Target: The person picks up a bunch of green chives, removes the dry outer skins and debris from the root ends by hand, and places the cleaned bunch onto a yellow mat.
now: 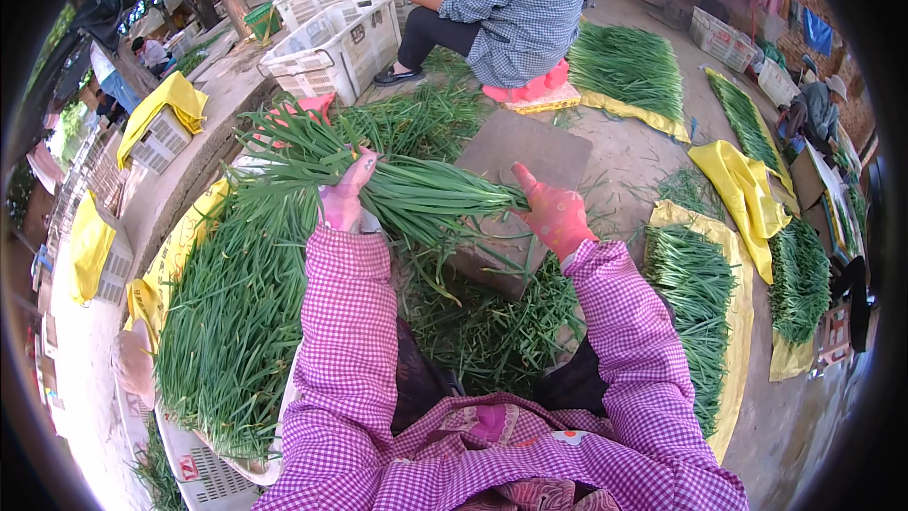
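Observation:
A thick bunch of garlic chives point(426, 191) lies across in front of me, its leafy tops to the left and its stem ends to the right. My left hand point(348, 191), in a pink patterned glove, is closed around the middle of the bunch. At the stem ends is my right hand point(553, 216), in a reddish patterned glove. Its thumb is raised apart from the fingers, and the stem ends meet the hand between them. The fingers are partly hidden. Below the bunch is a brown flat board point(544, 147), and loose green leaves point(497, 331) are heaped between my knees.
A large pile of chives point(232, 322) fills a container at my left. Bundled chives point(690, 308) stand in rows on yellow sheeting at my right. Ahead, a co-worker point(515, 14) sits on a red seat beside white plastic crates point(336, 52). A low concrete ledge point(203, 170) runs along the left.

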A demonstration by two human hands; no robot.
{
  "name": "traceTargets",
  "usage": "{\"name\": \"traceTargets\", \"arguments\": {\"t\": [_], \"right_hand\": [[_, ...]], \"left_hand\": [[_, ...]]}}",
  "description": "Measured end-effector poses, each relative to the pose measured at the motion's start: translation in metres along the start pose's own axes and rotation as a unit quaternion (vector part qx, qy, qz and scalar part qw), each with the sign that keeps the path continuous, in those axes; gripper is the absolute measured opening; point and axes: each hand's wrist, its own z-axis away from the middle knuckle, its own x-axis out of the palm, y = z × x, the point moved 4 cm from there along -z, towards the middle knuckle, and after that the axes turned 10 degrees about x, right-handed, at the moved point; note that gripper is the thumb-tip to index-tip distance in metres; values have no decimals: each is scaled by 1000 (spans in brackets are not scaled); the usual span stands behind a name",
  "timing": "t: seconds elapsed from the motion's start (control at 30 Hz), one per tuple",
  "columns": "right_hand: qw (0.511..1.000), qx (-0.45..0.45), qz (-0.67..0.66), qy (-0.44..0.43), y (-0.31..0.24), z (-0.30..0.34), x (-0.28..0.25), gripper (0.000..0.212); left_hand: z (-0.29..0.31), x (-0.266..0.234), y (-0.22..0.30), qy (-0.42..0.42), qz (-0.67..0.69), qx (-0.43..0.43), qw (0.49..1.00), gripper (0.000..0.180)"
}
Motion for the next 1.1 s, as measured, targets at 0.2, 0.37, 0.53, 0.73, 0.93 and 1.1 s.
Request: {"name": "traceTargets", "arguments": {"t": [0.2, 0.37, 0.53, 0.73, 0.93, 1.1], "right_hand": [[999, 29, 23, -29, 23, -8, -2, 54], [982, 175, -65, 22, 95, -33, 10, 43], [984, 145, -106, 13, 98, -21, 1, 46], [869, -23, -491, -55, 66, -25, 10, 45], [757, -56, -629, -170, 15, -17, 15, 36], [594, 20, -739, -319, -3, -21, 48, 41]], "left_hand": [[7, 10, 14, 129, -25, -58, 990, 32], [-12, -34, 22, 246, 128, -38, 960, 29], [-15, -53, 4, 266, 188, -107, 939, 33], [-9, -46, -12, 249, 205, -119, 939, 32], [5, -5, -1, 265, 195, -155, 931, 28], [4, -10, -11, 220, 163, -137, 952, 18]]}}
